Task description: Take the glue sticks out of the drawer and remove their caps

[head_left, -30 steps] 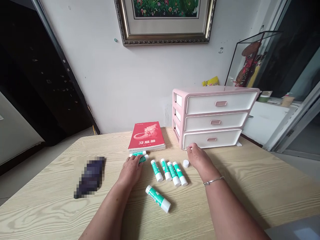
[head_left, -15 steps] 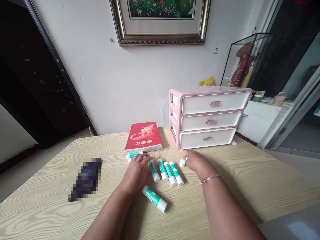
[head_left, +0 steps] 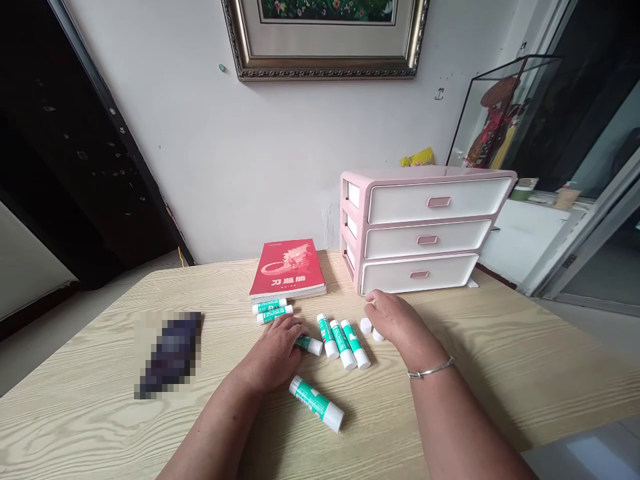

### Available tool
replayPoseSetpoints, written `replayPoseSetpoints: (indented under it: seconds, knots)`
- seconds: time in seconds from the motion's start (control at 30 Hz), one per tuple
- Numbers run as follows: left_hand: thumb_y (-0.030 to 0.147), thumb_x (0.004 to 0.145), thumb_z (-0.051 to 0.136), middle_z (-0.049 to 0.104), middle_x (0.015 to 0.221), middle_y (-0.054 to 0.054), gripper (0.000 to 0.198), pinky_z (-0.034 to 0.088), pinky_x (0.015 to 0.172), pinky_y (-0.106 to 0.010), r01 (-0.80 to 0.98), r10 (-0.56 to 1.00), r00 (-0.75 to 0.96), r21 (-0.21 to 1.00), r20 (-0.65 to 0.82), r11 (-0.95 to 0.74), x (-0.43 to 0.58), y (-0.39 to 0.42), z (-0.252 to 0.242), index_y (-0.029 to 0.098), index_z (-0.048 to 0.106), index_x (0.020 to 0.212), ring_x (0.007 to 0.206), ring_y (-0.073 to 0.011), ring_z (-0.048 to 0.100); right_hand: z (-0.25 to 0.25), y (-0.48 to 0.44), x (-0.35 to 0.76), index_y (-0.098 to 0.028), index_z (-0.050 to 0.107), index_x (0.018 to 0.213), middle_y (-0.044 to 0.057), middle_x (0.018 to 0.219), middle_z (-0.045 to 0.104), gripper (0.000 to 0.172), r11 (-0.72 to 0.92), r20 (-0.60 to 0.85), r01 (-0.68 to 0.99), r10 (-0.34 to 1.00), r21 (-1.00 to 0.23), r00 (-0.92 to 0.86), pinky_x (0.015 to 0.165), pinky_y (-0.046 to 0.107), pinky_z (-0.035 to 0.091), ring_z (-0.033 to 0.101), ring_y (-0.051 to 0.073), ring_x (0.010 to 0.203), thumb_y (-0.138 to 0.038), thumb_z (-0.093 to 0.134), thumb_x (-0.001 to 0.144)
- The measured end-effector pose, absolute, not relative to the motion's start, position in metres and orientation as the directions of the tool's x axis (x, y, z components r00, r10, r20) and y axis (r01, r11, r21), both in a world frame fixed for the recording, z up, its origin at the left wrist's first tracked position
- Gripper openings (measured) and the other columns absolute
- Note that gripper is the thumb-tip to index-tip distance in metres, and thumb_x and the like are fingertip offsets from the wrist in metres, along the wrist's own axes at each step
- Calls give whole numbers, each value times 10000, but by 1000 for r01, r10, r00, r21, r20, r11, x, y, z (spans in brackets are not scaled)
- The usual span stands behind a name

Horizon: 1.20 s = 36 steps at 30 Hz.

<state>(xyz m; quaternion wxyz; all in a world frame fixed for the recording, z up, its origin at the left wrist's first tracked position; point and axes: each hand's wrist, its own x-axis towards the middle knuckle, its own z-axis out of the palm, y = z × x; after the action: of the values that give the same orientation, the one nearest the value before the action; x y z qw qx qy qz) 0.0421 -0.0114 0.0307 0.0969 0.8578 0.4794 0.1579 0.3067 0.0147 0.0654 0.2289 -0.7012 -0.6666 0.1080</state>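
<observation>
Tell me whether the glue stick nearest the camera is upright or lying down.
Lying down: the glue stick rests lengthwise on the wood-grain table, its long green side showing between two white ends.

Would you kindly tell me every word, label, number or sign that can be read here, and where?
"习题册": on the red book; its smaller lines are too small to read.
Glue sticks: lettering on the green labels, too small and blurred to read.
Wall: a dark anchor-like mark, no readable words.

Table point(head_left: 75, 427) softly lit, shadows point(head_left: 481, 387) falling rightward; left background point(head_left: 75, 180) near-black; edges stretched (dark patch point(head_left: 173, 353) pixelated).
</observation>
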Motion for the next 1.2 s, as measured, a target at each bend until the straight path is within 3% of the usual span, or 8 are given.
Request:
replayPoseSetpoints:
  seconds: [0.1, 0.23, 0.47, 0.6, 0.73, 0.83, 0.97, 1.2]
  knots:
    - [153, 850, 493, 668, 1148, -108, 268, 457, 997, -396, 818, 893, 429, 362, 136, -447, 37, -15, 30, 189, 635, 1075, 1138, -271, 594, 74, 4, 290, -202, 703, 1078, 70, 953, 754, 303, 111, 226, 821, 974, -560, 23, 777, 272, 427, 663, 208, 930, -216, 467, 889]
    - [225, 935, 433, 687, 1107, -111, 271, 506, 842, -357, 811, 943, 301, 482, 144, -333, 33, -22, 31, 190, 559, 1172, 976, -245, 658, 77, -9, 267, -213, 680, 1033, 49, 930, 739, 288, 251, 301, 676, 952, -693, -45, 742, 256, 431, 656, 187, 864, -336, 429, 963]
    - [328, 981, 451, 666, 1219, -123, 322, 496, 897, -378, 687, 870, 344, 537, 352, -489, 48, -40, 33, 229, 512, 1281, 1065, -257, 649, 60, -20, 242, -198, 616, 889, 25, 741, 667, 417, 382, 320, 596, 923, -706, -212, 641, 250, 378, 592, 160, 702, -467, 328, 1027]
    - [330, 964, 501, 673, 1206, -112, 317, 480, 888, -362, 659, 881, 394, 587, 261, -469, 63, -50, 42, 242, 542, 1266, 1067, -267, 639, 46, -16, 235, -204, 627, 877, 32, 812, 690, 322, 369, 320, 590, 928, -718, -192, 669, 245, 384, 592, 155, 745, -396, 402, 1005]
    - [428, 978, 478, 689, 949, -71, 267, 457, 759, -309, 633, 901, 404, 663, 157, -399, 70, -56, 55, 211, 602, 1073, 848, -221, 632, 42, -13, 232, -217, 644, 907, -16, 706, 649, 211, 349, 315, 510, 936, -786, -154, 600, 228, 370, 557, 132, 649, -221, 434, 922]
    - [502, 982, 448, 594, 771, -13, 340, 425, 634, -258, 493, 885, 449, 794, 119, -356, 68, -59, 59, 194, 577, 920, 670, -148, 540, 44, -16, 231, -213, 655, 890, -69, 510, 492, 248, 328, 293, 430, 945, -841, -148, 493, 216, 318, 445, 110, 481, -154, 415, 862]
    - [582, 948, 477, 424, 613, 70, 396, 342, 425, -200, 195, 847, 530, 979, -54, -59, 63, -57, 55, 194, 519, 878, 447, -73, 377, 47, -20, 231, -203, 662, 881, -79, 466, 465, 256, 350, 304, 313, 934, -883, -185, 438, 195, 327, 453, 100, 429, -161, 411, 854]
    - [548, 909, 580, 384, 521, 102, 389, 363, 316, -160, -94, 752, 653, 977, -84, 191, 62, -52, 49, 161, 568, 939, 366, -33, 227, 51, -30, 229, -204, 641, 884, -71, 481, 529, 240, 403, 338, 224, 899, -887, -279, 433, 179, 390, 556, 105, 440, -178, 403, 878]
